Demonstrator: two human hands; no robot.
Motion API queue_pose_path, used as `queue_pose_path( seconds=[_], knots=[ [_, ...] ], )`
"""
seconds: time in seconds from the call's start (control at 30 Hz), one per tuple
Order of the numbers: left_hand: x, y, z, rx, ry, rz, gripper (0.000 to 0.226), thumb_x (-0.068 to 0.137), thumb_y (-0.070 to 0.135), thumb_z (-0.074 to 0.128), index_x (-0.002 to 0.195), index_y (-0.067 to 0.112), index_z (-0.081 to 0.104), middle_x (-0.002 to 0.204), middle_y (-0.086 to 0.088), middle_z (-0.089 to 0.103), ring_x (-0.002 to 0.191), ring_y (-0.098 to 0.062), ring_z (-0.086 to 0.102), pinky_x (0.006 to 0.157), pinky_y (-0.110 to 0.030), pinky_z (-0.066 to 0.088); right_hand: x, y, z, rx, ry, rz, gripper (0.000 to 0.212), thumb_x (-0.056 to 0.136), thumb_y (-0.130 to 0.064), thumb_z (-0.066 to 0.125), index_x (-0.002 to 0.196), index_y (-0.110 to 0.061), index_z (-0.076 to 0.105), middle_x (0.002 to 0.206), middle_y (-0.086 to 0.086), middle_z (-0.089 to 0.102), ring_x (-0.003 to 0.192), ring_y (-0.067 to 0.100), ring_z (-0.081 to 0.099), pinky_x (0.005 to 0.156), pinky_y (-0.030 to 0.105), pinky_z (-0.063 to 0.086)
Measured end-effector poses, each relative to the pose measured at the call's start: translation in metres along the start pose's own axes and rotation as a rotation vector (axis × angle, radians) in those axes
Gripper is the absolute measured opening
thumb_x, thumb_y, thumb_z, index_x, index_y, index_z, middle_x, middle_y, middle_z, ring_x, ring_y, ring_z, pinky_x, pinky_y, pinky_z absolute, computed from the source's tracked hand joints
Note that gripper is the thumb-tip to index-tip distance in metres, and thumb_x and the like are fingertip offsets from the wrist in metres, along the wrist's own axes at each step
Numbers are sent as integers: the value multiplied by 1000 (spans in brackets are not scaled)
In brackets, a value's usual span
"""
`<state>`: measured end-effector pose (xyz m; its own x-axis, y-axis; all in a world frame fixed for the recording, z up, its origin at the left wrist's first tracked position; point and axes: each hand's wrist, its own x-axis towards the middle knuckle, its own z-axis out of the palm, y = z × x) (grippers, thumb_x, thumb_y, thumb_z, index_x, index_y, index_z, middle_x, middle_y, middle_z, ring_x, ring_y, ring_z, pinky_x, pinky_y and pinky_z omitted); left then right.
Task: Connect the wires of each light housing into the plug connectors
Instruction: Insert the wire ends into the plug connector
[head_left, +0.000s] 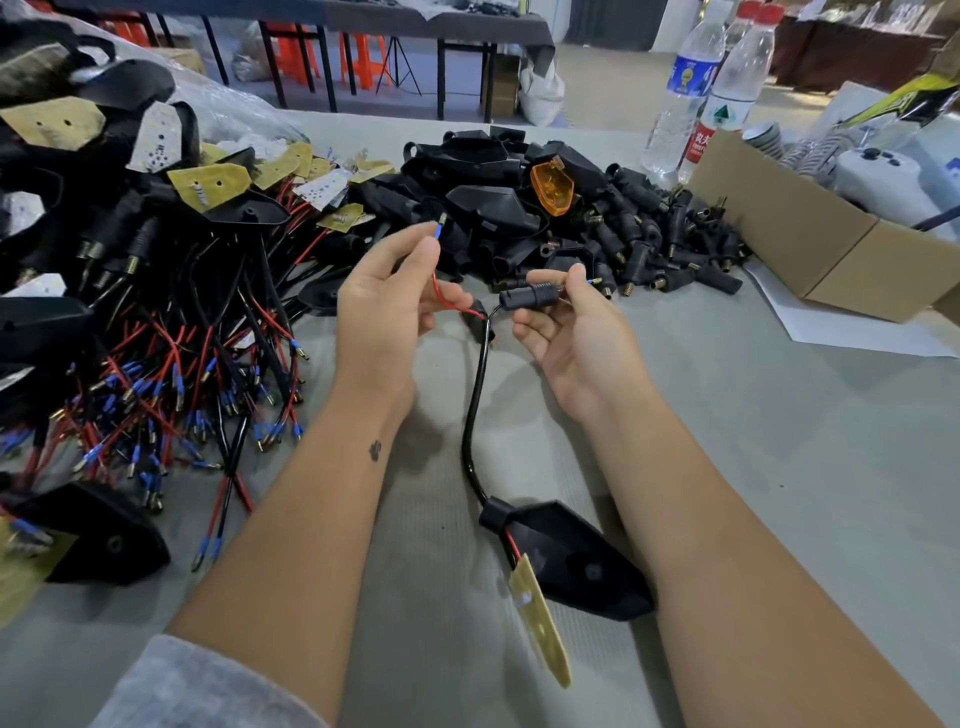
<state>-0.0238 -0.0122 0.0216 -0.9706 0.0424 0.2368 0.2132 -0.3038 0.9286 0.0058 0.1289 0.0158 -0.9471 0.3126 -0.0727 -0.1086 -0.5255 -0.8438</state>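
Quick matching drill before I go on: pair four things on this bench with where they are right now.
Things:
1. red wire
2. plug connector
3. light housing
4. orange lens

Places:
A. on the black parts pile, far side of the table
B. pinched in the left hand
C. lying on the table between the forearms
D. gripped in the right hand

Pairs: 1-B, 2-D, 3-C, 4-A

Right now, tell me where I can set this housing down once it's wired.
Bare table lies right of the right hand, bounded by the cardboard box and white paper. There is also a strip between the forearms, beside the housing. The left is crowded with the wire pile; ahead sits the plug heap.
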Motion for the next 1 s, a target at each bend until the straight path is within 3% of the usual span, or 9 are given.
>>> queue_pose_path(
  seconds=[0.1, 0.23, 0.43, 0.6, 1.0],
  knots=[
    [-1, -3, 0, 112, -6, 85, 14, 98, 19, 57, 99, 28, 68, 57, 8, 63, 64, -11, 68, 54, -15, 39, 1, 0, -1, 8, 12, -3, 41, 108, -29, 32, 92, -5, 61, 61, 4, 68, 51, 12, 61, 58, 23, 56],
    [0, -11, -1, 281, -20, 131, 14, 94, 15, 63, 88, 27, 68, 70, 5, 65, 67, -5, 65, 60, -11, 44, 3, 1, -3, 42, 12, -13, 40, 108, -28, 31, 95, -4, 60, 64, 4, 69, 55, 13, 64, 61, 24, 57],
    [-1, -17, -1, 485, -88, 202, 24, 88, 14, 69, 78, 36, 69, 72, 15, 69, 70, 1, 62, 71, -14, 48, 4, 1, -5, 70, 13, -22, 40, 108, -29, 32, 95, -5, 61, 67, 4, 68, 59, 13, 65, 62, 24, 57],
    [0, -18, -1, 542, -72, 207, 26, 87, 15, 70, 75, 38, 68, 73, 13, 69, 71, -1, 62, 74, -22, 51, 4, 1, -5, 59, -1, -17, 40, 108, -30, 31, 97, -5, 61, 66, 4, 69, 60, 14, 65, 62, 24, 56],
    [-3, -19, -2, 477, -93, 112, 19, 89, 14, 68, 78, 29, 69, 72, 9, 70, 71, -3, 64, 70, -17, 52, 0, 0, -4, -47, -54, -58, 38, 107, -32, 36, 94, -8, 63, 74, 8, 64, 62, 16, 64, 65, 26, 57]
  ],
)
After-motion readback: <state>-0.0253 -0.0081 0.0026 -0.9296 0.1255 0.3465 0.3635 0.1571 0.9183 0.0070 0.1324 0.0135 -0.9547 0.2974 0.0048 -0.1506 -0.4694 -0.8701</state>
